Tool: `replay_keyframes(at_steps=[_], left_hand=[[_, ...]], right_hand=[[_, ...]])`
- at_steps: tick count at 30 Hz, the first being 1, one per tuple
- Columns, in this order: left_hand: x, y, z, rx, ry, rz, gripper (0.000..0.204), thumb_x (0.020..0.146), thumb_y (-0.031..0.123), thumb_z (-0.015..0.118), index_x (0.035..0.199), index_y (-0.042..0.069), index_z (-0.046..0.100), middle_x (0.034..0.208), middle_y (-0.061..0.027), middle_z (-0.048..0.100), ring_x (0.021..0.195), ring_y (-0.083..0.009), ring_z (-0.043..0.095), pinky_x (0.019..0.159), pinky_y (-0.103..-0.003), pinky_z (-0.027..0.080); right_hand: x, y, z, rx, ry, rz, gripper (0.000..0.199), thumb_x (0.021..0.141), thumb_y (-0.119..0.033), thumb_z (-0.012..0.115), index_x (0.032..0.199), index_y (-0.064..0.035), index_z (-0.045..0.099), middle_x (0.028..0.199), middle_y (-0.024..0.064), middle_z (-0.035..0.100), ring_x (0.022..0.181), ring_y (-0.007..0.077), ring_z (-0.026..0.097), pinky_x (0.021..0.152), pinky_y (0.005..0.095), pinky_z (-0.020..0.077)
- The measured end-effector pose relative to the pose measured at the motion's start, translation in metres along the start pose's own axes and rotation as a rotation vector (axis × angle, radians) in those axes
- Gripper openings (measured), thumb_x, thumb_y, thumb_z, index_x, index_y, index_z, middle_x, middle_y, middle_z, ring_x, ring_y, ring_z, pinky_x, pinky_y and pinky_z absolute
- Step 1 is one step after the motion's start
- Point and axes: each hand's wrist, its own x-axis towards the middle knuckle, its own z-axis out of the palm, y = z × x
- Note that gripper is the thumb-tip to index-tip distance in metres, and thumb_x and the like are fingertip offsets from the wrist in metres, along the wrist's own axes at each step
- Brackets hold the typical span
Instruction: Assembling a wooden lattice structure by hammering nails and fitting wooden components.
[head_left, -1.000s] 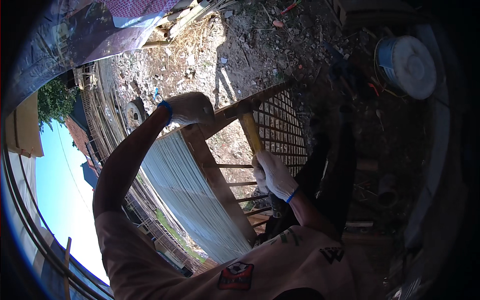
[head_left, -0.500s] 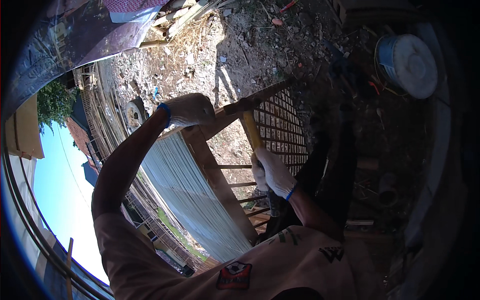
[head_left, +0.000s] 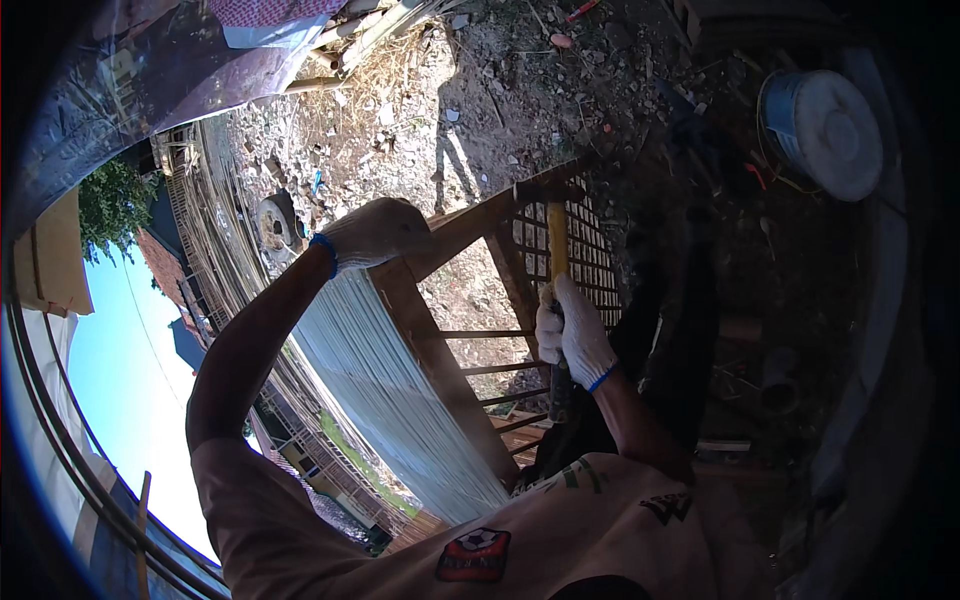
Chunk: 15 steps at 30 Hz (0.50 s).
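A white knitted glove with a blue cuff covers my left hand (head_left: 378,234), which is curled closed at the near corner of a wooden frame (head_left: 412,335); its fingertips are hidden. In a matching glove, my right hand (head_left: 578,330) is wrapped round the handle of a hammer (head_left: 558,240). That handle is yellow above the hand and dark below. The hammer's dark head is over the frame's far beam, and whether they touch I cannot tell. Thin wooden slats cross the frame, and a lattice panel (head_left: 585,250) lies beyond it.
Pale corrugated sheeting (head_left: 385,380) lies left of the frame. Rubble and dry straw (head_left: 400,70) cover the sunlit ground ahead. A round tyre-like object (head_left: 278,222) is on the left. A blue bucket with a whitish round end (head_left: 835,135) is at the far right, in shade.
My right hand and the hammer have moved right, away from my left hand, and the handle now stands more upright. My left hand stays at the frame's corner.
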Motion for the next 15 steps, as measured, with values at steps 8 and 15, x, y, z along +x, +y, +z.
replay_keyframes(at_steps=[8,15], left_hand=[[-0.001,-0.010,0.010,0.080,-0.134,-0.375,0.081,0.096,0.073,0.054,0.113,-0.003,0.073,0.106,-0.0199,0.072,0.096,-0.0279,0.069,0.087,-0.038,0.054],[-0.004,0.004,0.006,0.044,-0.173,-0.359,0.084,0.097,0.075,0.051,0.084,-0.004,0.076,0.063,-0.0074,0.061,0.062,-0.0156,0.051,0.062,-0.040,0.045]], right_hand=[[-0.018,0.017,0.036,-0.175,-0.036,0.143,0.031,0.108,-0.039,0.047,0.089,-0.0144,0.051,0.059,-0.0062,0.043,0.040,0.0069,0.034,0.038,0.0274,0.0278],[-0.003,0.014,0.012,-0.098,-0.100,0.102,0.037,0.108,-0.049,0.049,0.094,-0.0156,0.054,0.062,-0.0050,0.044,0.044,0.0084,0.037,0.040,0.0295,0.0332]])
